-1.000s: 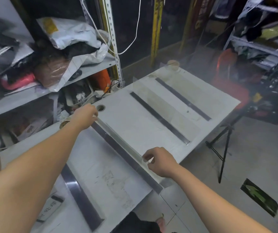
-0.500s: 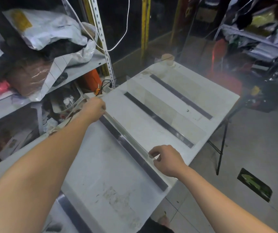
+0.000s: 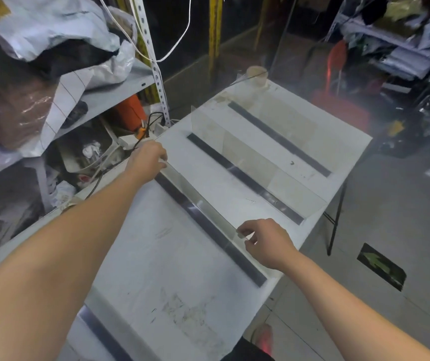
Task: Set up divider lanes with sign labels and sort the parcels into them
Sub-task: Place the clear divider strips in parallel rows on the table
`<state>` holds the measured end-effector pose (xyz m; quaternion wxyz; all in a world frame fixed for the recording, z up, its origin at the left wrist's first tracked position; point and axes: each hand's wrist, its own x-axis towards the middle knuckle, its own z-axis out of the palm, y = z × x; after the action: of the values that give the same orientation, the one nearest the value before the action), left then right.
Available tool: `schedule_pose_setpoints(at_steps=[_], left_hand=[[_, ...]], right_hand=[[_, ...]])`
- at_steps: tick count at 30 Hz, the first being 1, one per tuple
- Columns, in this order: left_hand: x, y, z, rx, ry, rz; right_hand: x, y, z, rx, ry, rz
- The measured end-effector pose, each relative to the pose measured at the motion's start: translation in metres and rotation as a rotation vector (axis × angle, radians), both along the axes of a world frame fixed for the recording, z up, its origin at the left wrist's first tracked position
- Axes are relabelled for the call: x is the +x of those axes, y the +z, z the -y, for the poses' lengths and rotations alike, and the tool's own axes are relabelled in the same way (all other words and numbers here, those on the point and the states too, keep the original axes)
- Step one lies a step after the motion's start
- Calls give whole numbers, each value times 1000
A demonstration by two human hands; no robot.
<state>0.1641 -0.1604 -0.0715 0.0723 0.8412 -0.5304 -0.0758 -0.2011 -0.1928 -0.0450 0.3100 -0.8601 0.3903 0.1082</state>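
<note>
Both hands seat a clear divider (image 3: 200,201) on a dark strip (image 3: 210,226), centre frame.
Left hand (image 3: 148,158) and right hand (image 3: 263,241) fingers stay clamped on its ends; divider barely moved, lane nearly set.

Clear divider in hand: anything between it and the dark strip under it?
Nothing visible. The left hand and right hand grip the clear divider by its ends, right over the dark strip, whose visible length is bare. The neighbouring divider stands apart, further right.
</note>
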Motion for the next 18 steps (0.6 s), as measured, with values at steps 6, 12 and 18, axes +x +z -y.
schedule_pose_setpoints(at_steps=[6, 12, 18], left_hand=[[-7, 5, 5, 35, -13, 53], [-15, 7, 0, 70, -6, 27], [-30, 21, -5, 74, -3, 14]], right_hand=[[-3, -3, 2, 22, -17, 1], [-3, -3, 2, 60, -35, -18], [-7, -2, 4, 63, 4, -67]])
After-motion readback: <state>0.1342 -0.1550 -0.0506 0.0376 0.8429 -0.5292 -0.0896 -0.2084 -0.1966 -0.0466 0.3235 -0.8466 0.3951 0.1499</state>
